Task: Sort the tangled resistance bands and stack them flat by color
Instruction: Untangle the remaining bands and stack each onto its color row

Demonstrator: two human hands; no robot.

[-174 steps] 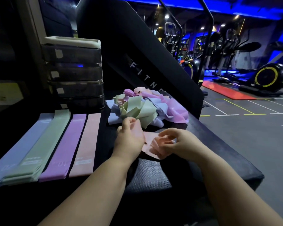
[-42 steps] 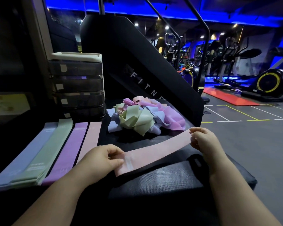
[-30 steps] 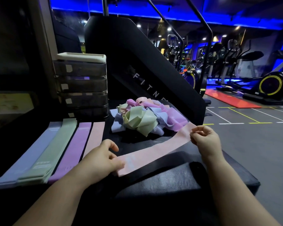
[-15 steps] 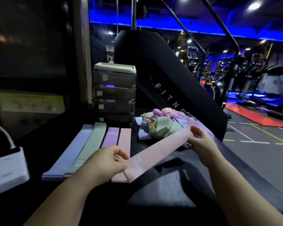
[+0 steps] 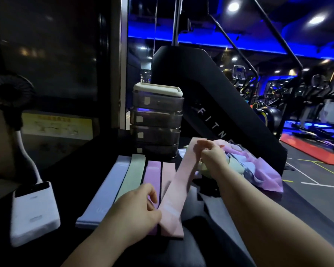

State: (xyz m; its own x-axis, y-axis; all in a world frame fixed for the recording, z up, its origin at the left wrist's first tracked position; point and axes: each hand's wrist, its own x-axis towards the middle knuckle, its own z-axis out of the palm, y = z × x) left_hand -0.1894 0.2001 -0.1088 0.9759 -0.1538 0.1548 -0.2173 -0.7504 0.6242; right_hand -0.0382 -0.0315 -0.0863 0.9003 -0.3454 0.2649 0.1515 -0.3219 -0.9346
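A flattened pink band (image 5: 178,182) stretches between my hands, slanting over the pink stack (image 5: 167,171). My left hand (image 5: 135,211) pinches its near end low over the stack's front. My right hand (image 5: 208,153) grips its far end, raised near the drawer unit. Flat stacks lie side by side on the black surface: blue (image 5: 104,191), green (image 5: 132,174), purple (image 5: 152,176), then pink. Behind my right forearm sits the tangled pile of pastel bands (image 5: 258,166).
A small grey drawer unit (image 5: 156,120) stands behind the stacks. A white power bank (image 5: 34,211) with a clip fan (image 5: 10,93) lies at the left. A black machine panel (image 5: 210,105) rises behind the pile. The gym floor (image 5: 316,182) drops off to the right.
Both hands have swung the pink band leftward, from lying across in front of the tangled pile to slanting over the pink stack. The view has turned left too.
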